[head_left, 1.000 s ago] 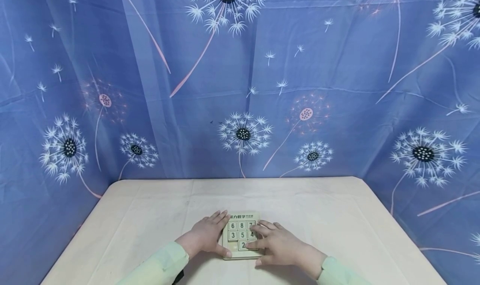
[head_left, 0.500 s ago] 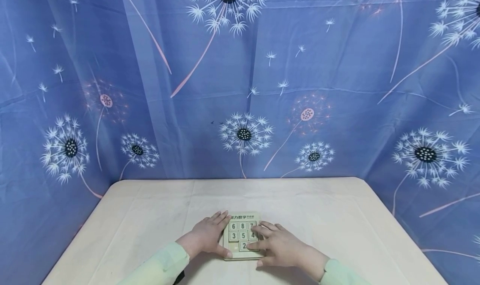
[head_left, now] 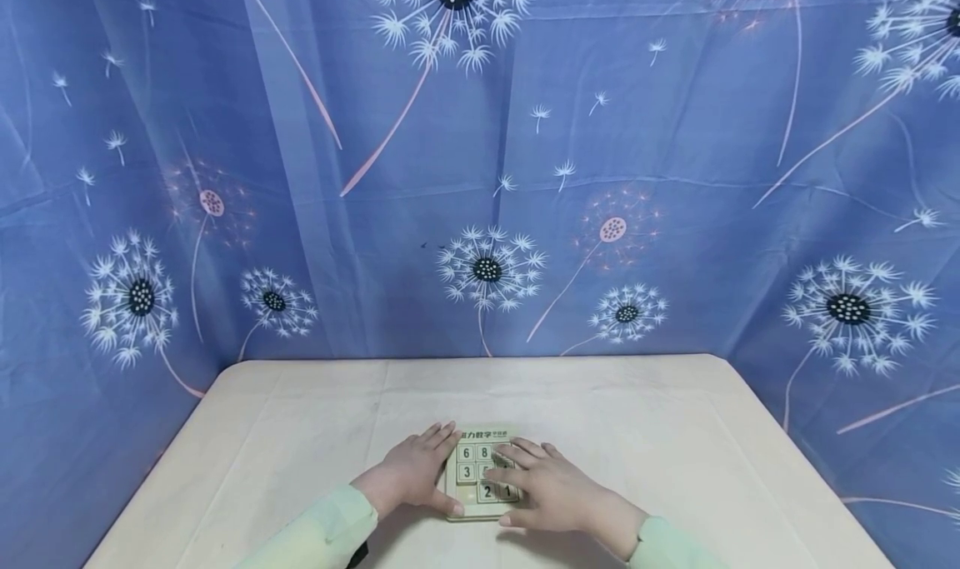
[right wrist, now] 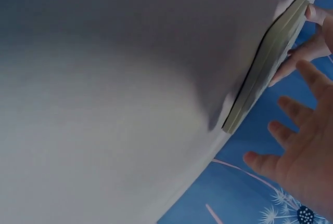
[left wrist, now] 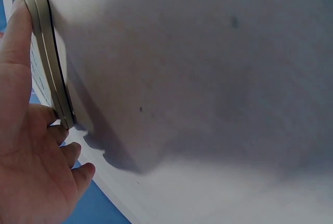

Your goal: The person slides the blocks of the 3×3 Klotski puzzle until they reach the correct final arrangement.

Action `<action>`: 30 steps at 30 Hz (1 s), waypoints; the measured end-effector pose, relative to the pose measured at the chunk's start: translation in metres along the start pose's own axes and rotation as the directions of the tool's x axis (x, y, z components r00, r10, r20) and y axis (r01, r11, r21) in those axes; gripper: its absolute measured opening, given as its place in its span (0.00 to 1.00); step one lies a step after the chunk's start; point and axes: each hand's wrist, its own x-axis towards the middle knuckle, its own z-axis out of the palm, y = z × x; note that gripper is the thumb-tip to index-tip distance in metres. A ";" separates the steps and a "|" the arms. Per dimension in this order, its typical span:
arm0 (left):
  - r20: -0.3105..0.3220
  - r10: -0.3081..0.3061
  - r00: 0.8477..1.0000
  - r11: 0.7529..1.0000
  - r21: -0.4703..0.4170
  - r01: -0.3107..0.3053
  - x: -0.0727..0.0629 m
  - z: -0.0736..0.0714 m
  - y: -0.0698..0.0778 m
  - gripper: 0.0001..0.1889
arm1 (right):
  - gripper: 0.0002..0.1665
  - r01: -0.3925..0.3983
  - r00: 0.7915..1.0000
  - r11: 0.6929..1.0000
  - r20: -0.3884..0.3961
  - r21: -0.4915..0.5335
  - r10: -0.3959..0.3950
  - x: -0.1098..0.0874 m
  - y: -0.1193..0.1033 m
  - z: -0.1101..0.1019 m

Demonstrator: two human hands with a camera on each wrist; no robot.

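A pale green number sliding puzzle (head_left: 491, 511) lies flat on the table. Its top row shows 6 and 8, with a tile under my right fingers. A 3 tile (head_left: 467, 471) sits in the middle row, where the others are partly covered. Below are the 2 tile (head_left: 487, 491) and the 1 tile (head_left: 507, 491), with a vacant slot at lower left. My left hand (head_left: 414, 471) holds the puzzle's left side, thumb on the near corner and fingers at the far one. Over the right-hand tiles, my right hand (head_left: 558, 490) spreads its fingers; the index and middle fingertips appear at the tiles.
The puzzle rests on a cream-covered table (head_left: 315, 419). Behind and on both sides hangs a blue curtain (head_left: 390, 244) printed with dandelions. Pale green sleeves (head_left: 322, 527) cover both forearms.
My right hand has shifted slightly left and away from me over the tiles, uncovering the 1 and covering the 7 and 4. The left hand keeps its place.
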 end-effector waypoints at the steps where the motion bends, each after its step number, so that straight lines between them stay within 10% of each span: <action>1: -0.002 0.001 1.000 1.000 0.001 -0.001 0.000 0.000 0.000 0.61 | 0.37 -0.004 1.000 1.000 0.000 0.009 0.004 0.001 0.000 0.001; 30: -0.003 -0.003 1.000 1.000 0.009 0.003 0.000 0.000 0.000 0.60 | 0.37 -0.039 0.997 0.999 0.068 -0.017 0.040 0.022 -0.006 0.013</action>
